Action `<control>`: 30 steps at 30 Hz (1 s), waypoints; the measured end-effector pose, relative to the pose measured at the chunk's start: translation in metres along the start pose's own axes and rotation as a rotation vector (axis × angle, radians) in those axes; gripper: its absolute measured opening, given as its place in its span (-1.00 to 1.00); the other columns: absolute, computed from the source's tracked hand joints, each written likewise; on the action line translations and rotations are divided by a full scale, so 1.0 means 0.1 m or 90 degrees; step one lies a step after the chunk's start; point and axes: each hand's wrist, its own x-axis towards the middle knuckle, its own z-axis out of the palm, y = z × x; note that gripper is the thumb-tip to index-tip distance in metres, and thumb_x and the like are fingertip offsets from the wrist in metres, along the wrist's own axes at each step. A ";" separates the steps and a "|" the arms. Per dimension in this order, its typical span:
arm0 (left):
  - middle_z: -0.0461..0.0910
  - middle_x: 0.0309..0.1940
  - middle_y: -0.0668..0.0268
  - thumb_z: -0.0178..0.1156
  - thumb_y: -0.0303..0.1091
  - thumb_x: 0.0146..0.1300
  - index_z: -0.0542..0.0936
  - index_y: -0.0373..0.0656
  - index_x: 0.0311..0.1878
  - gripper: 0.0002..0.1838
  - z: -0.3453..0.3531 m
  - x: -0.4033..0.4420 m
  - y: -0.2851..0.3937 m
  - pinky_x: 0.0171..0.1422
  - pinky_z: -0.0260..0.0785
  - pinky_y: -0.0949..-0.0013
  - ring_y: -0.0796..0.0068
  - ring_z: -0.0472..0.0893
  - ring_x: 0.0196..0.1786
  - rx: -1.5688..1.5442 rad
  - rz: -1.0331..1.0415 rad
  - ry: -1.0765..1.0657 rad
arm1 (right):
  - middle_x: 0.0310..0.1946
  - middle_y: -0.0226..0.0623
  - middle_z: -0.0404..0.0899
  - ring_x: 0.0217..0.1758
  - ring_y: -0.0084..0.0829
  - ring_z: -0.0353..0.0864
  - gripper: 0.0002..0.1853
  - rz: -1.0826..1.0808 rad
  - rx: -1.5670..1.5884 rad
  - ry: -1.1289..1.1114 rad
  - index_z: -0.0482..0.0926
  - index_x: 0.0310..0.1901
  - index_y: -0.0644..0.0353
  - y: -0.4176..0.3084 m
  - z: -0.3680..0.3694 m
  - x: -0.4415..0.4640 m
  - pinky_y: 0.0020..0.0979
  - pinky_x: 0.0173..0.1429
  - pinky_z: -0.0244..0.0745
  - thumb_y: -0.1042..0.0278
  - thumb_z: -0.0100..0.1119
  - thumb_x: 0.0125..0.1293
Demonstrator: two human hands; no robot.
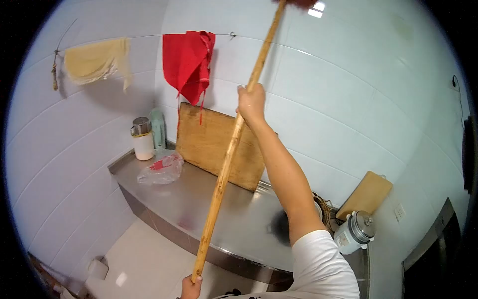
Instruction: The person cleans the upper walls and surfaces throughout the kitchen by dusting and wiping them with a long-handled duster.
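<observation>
A long wooden pole [224, 174] runs diagonally from the bottom centre up to the top of the view, where a dark red head [301, 3] at its end touches or nears the tiled wall. My right hand [252, 103] is wrapped round the upper part of the pole, with the arm stretched up. Near the pole's lower end, at the bottom edge, my left hand [190, 287] is closed round it. Behind the pole, a large wooden board [209, 139] leans on the wall.
Below lies a metal counter [199, 199] with a plastic bag [162, 169], a white jug [143, 142], a green bottle [158, 128], a rice cooker [354, 231] and a small cutting board [366, 195]. A red apron [184, 62] and a yellow cloth [94, 60] hang from a wire.
</observation>
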 end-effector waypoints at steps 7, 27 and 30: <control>0.36 -0.80 0.34 0.06 0.01 0.32 0.44 -0.23 -0.57 -0.50 -0.19 -0.19 -0.23 -0.67 0.22 0.36 0.43 0.38 -0.77 -0.016 -0.122 0.012 | -0.60 -0.13 0.46 -0.72 -0.31 0.49 -0.81 -0.073 -0.043 -0.037 0.35 -0.40 0.38 0.09 1.00 -0.19 -0.29 -0.61 0.43 0.44 0.13 0.19; 0.35 -0.81 0.41 0.22 -0.23 0.20 0.38 -0.16 -0.61 -0.65 -0.98 -0.16 0.90 -0.70 0.22 0.47 0.60 0.38 -0.78 -0.014 -0.211 -0.072 | -0.25 -0.15 0.58 -0.27 -0.41 0.62 -0.45 0.272 0.317 -0.500 0.24 0.10 0.34 -0.05 0.77 -2.56 -0.40 -0.22 0.54 -0.08 -0.16 0.44; 0.35 -0.81 0.41 0.20 -0.27 0.21 0.40 -0.17 -0.60 -0.68 -0.76 0.15 0.99 -0.71 0.21 0.46 0.59 0.36 -0.79 -0.072 -0.202 -0.089 | -0.15 -0.13 0.56 -0.18 -0.41 0.60 -0.43 0.248 0.296 -0.541 0.24 0.18 0.34 0.17 0.52 -2.96 -0.38 -0.10 0.52 -0.06 -0.17 0.45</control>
